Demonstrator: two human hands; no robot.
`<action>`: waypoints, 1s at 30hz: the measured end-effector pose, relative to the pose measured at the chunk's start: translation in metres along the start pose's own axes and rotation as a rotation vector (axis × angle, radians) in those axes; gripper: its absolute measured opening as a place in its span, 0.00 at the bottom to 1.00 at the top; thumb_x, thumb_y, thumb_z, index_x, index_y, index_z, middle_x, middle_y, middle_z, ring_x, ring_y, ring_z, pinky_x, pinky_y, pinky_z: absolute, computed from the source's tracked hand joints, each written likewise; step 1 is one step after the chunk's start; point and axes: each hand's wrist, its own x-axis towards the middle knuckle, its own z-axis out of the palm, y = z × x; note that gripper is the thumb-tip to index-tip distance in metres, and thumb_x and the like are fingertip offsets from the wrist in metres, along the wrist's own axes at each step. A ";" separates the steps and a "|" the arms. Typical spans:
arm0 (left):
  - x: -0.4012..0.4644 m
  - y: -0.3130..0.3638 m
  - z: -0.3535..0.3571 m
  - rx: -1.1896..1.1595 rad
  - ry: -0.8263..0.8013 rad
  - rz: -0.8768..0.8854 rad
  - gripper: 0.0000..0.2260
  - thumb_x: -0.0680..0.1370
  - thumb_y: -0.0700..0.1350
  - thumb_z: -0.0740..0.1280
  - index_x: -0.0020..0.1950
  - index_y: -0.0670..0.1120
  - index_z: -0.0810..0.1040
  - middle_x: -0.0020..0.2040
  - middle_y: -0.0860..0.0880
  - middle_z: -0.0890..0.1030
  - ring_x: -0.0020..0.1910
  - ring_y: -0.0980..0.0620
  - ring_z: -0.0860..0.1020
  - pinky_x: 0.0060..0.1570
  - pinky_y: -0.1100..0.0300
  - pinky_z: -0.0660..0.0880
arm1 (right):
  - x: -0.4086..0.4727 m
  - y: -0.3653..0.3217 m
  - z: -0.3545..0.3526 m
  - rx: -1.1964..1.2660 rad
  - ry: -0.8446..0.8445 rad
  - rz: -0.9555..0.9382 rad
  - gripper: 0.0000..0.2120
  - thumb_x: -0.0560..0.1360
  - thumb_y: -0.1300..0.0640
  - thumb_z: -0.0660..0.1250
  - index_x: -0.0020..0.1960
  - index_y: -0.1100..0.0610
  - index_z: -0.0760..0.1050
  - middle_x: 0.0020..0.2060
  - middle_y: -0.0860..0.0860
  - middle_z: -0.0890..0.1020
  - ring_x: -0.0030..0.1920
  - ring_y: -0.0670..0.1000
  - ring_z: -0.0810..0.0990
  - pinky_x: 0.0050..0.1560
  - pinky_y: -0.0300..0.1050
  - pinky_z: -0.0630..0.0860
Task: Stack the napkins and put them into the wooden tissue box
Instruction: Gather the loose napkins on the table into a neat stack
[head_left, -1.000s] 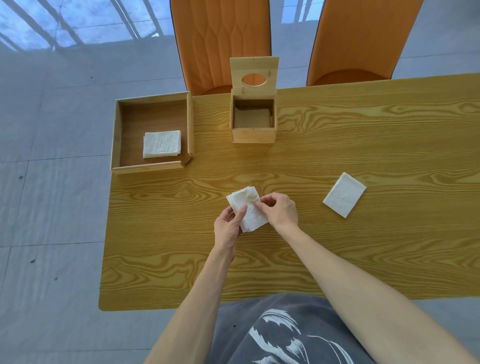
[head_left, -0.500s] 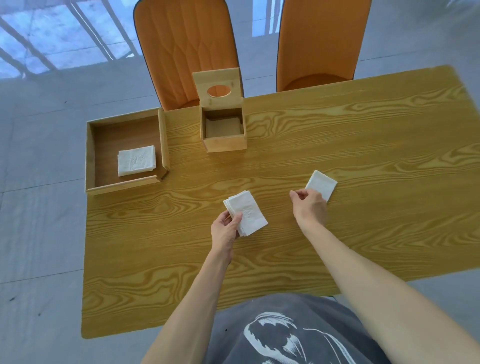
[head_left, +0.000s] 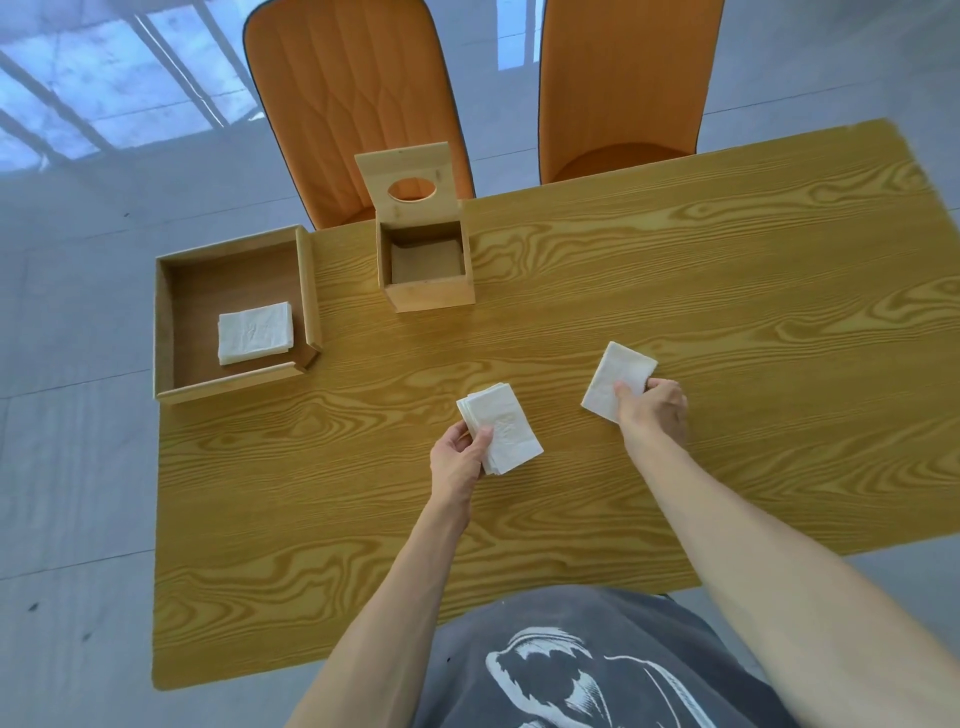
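Left hand (head_left: 460, 460) pinches a small stack of napkins (head_left: 501, 434), thumb on top, fingers curled under; sheet count in the stack can't be told, several edges show. Right hand (head_left: 652, 413) is closed on 1 single napkin (head_left: 615, 379), thumb on its near corner, fingers around the right edge; whether it's lifted off the table (head_left: 675, 291) can't be told. The two hands are apart, the single napkin right of the stack. 1 wooden tissue box (head_left: 428, 291) sits beyond and a bit left of the left hand, its lid (head_left: 408, 179) standing open with an oval hole; interior is shadowed. 1 wooden tray (head_left: 166, 322) is far left of the left hand, with 1 napkin pile (head_left: 254, 332) lying inside. 2 orange chairs (head_left: 358, 98) stand beyond the table.
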 end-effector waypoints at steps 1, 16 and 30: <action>0.000 0.000 0.000 0.001 0.002 0.000 0.14 0.78 0.42 0.71 0.63 0.44 0.77 0.54 0.46 0.86 0.53 0.47 0.84 0.56 0.47 0.81 | 0.001 0.000 0.001 0.013 -0.007 0.000 0.19 0.73 0.45 0.71 0.57 0.56 0.76 0.58 0.55 0.77 0.52 0.59 0.81 0.56 0.58 0.78; 0.004 -0.006 0.003 -0.056 0.021 -0.021 0.14 0.80 0.43 0.69 0.64 0.44 0.77 0.52 0.47 0.85 0.51 0.48 0.84 0.59 0.44 0.79 | -0.020 -0.002 0.002 0.432 -0.432 -0.238 0.13 0.77 0.56 0.71 0.59 0.57 0.78 0.48 0.49 0.84 0.48 0.50 0.83 0.49 0.47 0.81; 0.000 -0.005 -0.002 -0.070 -0.010 -0.011 0.13 0.81 0.47 0.67 0.63 0.44 0.79 0.53 0.43 0.86 0.51 0.45 0.84 0.48 0.51 0.82 | -0.048 0.006 0.044 0.228 -0.764 -0.384 0.16 0.72 0.54 0.77 0.57 0.56 0.80 0.51 0.53 0.85 0.52 0.52 0.84 0.52 0.50 0.83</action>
